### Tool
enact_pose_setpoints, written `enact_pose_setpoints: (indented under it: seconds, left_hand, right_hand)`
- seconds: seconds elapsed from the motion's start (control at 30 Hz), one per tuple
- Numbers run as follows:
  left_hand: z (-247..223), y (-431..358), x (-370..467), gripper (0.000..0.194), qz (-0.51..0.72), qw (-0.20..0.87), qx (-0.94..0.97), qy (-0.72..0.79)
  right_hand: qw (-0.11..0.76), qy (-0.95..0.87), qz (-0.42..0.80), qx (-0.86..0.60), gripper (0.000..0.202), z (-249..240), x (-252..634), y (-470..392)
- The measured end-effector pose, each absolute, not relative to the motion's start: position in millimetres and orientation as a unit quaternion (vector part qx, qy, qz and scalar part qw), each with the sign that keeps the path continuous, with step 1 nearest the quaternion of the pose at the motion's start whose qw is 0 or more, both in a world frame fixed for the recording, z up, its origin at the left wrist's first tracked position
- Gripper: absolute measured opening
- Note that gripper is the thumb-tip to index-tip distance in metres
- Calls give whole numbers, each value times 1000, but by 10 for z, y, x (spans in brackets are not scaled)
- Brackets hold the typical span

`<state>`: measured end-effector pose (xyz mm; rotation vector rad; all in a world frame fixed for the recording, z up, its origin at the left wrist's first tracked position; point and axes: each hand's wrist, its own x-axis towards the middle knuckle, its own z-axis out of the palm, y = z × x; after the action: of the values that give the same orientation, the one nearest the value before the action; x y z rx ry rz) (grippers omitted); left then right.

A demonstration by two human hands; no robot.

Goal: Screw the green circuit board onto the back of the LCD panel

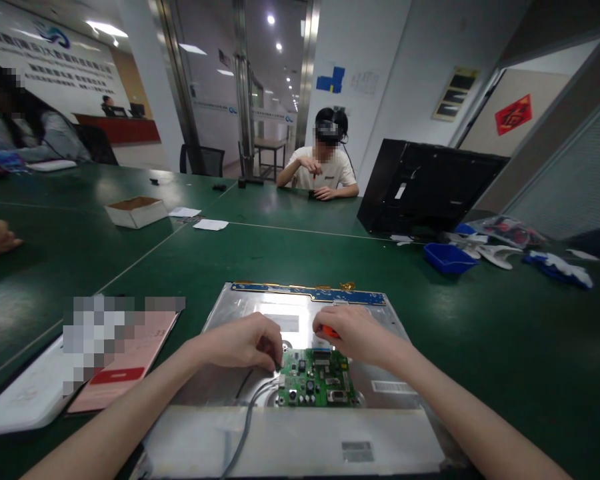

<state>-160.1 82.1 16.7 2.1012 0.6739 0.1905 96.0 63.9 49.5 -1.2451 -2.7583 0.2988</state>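
A silver display panel (380,373) lies on the green table in front of me, with a green circuit board (317,383) on its middle and a blue strip board (300,292) along its far edge. My left hand (260,343) is at the board's upper left corner, fingers curled and pressed near it; what they hold, if anything, is hidden. My right hand (350,330) is closed around an orange-handled tool (329,331) above the board's far edge. A grey cable (249,427) runs from the board's left side toward the near edge.
Left of the panel lie a pink booklet (130,360) and a white object (25,393). An open box (137,212) stands further left. A black monitor (425,187), a blue tray (449,258) and gloves (557,268) are at right. A person (325,163) sits opposite; others are at left.
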Motion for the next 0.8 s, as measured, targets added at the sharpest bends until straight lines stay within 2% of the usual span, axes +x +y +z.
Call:
enact_pose_setpoints:
  seconds: [0.4,0.8]
  left_hand:
    - [98,826,-1593,13,106,419,863,261]
    - [141,834,-1601,14,108,383,884,246]
  right_hand:
    - [11,-929,80,-360,8,332,522,932]
    - [-8,-934,43,-354,14,246,495,836]
